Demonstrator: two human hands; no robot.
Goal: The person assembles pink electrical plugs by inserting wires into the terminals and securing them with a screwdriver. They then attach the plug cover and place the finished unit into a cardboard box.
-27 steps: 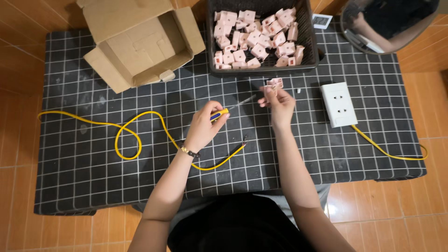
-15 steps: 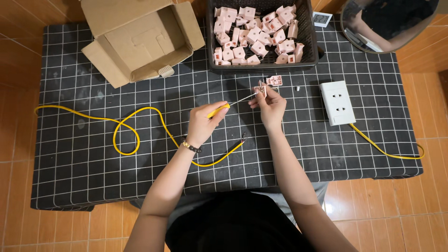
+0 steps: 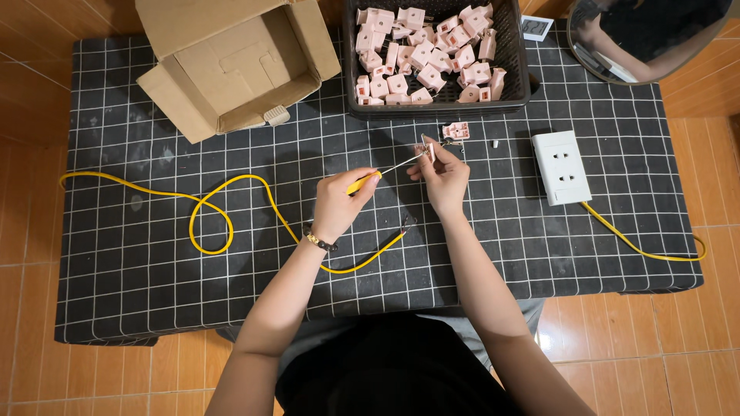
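We see a table (image 3: 116, 308) under a black cloth with a white grid. Taking the dark basket (image 3: 515, 92) of pink parts at the far edge as our landmark: an open cardboard box (image 3: 231, 65) lies to its left, a white socket block (image 3: 563, 167) to its lower right, trailing a yellow cable (image 3: 640, 248). Just below the basket lie one pink part (image 3: 455, 131) and, possibly, a tiny screw (image 3: 495, 143). A looping yellow wire (image 3: 212, 223) sprawls well to its lower left.
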